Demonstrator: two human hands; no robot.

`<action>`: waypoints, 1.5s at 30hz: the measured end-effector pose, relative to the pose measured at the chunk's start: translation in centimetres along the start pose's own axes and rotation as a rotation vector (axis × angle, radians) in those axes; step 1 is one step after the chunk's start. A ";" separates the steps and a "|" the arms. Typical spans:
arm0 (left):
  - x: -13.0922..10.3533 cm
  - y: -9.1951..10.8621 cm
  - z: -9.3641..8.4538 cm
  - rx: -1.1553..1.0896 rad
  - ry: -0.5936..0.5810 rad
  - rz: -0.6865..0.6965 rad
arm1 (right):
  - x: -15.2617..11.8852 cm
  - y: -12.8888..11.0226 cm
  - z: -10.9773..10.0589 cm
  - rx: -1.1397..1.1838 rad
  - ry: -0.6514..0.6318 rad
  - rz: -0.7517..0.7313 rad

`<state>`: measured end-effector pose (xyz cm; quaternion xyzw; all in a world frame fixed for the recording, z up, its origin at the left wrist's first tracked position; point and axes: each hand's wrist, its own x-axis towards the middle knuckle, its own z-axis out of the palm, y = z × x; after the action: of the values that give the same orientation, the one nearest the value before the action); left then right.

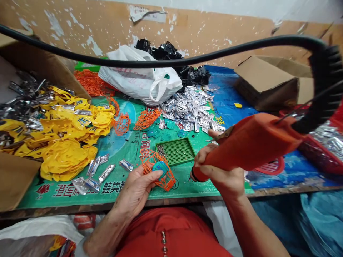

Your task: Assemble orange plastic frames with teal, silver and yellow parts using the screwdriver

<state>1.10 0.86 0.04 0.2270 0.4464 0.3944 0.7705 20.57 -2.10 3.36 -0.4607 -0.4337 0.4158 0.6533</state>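
Note:
My left hand (pixel 142 184) pinches an orange plastic frame (pixel 168 182) with a teal part (pixel 160 167) on it, the thumb lying on the teal part. Wrapped round a large orange power tool (pixel 249 142) is my right hand (pixel 218 171); the tool's dark tip points down at the table, right of the frame. Just behind the frame lies a green perforated tray (pixel 182 151), with small screws (pixel 161 150) at its left end. Teal parts (pixel 165 135) and more orange frames (pixel 147 118) are scattered beyond it.
Yellow parts (pixel 66 157) spill from a cardboard box (pixel 50 64) at left. Silver pieces (pixel 187 107) are heaped behind the tray, by a white bag (pixel 136 76). A black cable (pixel 166 63) crosses above. Right are an open box (pixel 268 78) and red basket (pixel 316 157).

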 end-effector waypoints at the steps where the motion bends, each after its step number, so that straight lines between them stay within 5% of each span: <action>1: -0.1 -0.1 0.0 -0.002 0.011 -0.006 | 0.0 0.1 0.0 -0.002 0.001 0.008; 15: -0.8 -0.9 -0.6 0.078 -0.067 -0.081 | -0.3 0.5 0.4 0.047 0.043 0.040; 22: -1.2 -0.8 0.4 0.123 -0.018 -0.020 | 0.6 -2.4 1.0 0.150 0.030 -0.058; 29: -1.0 -0.9 0.0 0.157 -0.110 -0.044 | 1.1 -5.3 3.6 0.327 -0.028 -0.106; 39: -1.1 -0.4 0.7 0.154 -0.117 -0.100 | 1.2 -4.9 4.8 0.371 -0.143 -0.123; 45: -0.8 -0.8 0.5 0.190 -0.139 -0.014 | 0.8 -4.6 4.6 0.395 -0.181 -0.142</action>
<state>1.63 -0.30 0.14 0.3228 0.4287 0.3280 0.7774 17.11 -1.26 8.82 -0.2529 -0.4321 0.4854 0.7168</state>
